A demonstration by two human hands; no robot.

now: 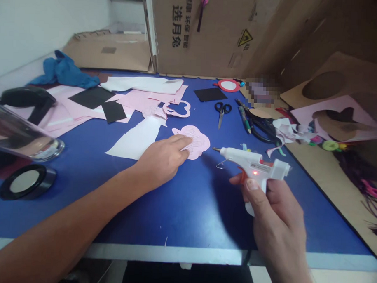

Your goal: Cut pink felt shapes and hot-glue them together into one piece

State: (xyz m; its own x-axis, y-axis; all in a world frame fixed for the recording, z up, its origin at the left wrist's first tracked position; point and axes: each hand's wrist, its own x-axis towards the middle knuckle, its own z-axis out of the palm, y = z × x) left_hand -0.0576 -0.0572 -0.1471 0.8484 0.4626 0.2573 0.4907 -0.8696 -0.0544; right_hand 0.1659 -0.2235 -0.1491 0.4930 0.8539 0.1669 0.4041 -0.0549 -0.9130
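Pink scalloped paper cutout (202,143) lies partly under unclenched left hand (164,159), left of white plastic glue gun (249,159) grasped by right hand (277,210).

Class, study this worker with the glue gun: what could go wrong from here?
1. The glue gun in the right hand shows a lit red light and its nozzle points toward the left hand; if hot, it might burn those fingers.
2. The nozzle sits just beside the pink cutout, so a drip might land on the blue table.
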